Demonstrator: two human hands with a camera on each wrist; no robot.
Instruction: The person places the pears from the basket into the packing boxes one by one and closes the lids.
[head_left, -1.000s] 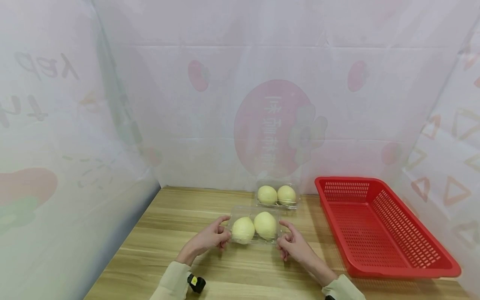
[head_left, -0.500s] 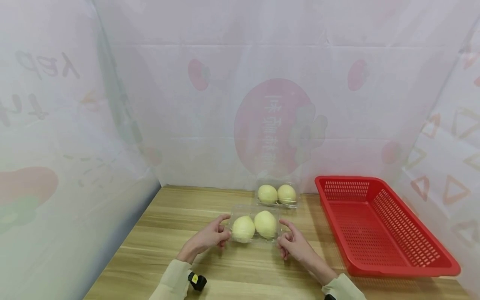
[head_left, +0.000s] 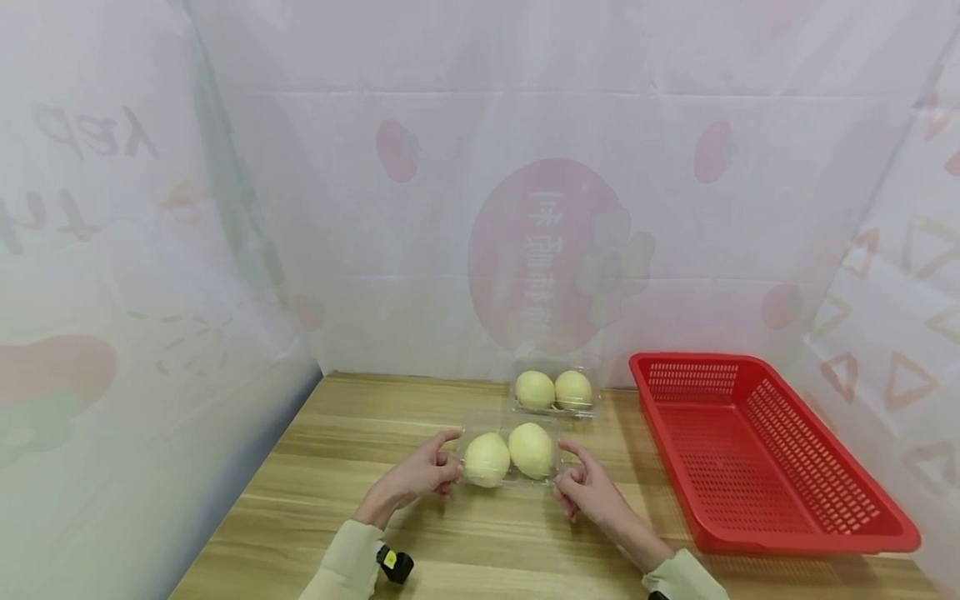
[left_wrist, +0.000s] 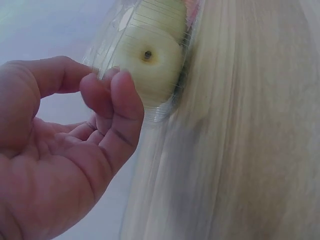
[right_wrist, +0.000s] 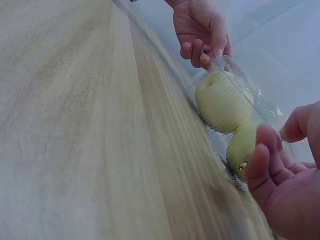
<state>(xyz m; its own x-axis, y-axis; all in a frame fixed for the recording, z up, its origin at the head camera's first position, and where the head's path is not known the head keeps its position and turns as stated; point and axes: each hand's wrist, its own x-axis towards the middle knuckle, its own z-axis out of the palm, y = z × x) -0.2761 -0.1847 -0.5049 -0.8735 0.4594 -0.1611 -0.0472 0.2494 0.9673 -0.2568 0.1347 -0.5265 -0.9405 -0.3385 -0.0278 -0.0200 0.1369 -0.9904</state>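
A clear plastic clamshell box [head_left: 512,478] lies on the table between my two hands, with two pale yellow pears [head_left: 532,451] side by side inside. My left hand [head_left: 414,477] pinches its left end at the rim, fingertips right at the plastic in the left wrist view. The right end is pinched by my right hand [head_left: 592,493], index finger forward along the edge and the other fingers curled. In the right wrist view both hands sit at opposite ends of the box. The lid covers the pears.
Behind it, near the back curtain [head_left: 420,325], stands a second clear box [head_left: 557,410] holding two similar pears. A red plastic basket [head_left: 802,546] with perforated sides takes up the right of the wooden table [head_left: 330,483]. Printed curtains enclose the left, back and right.
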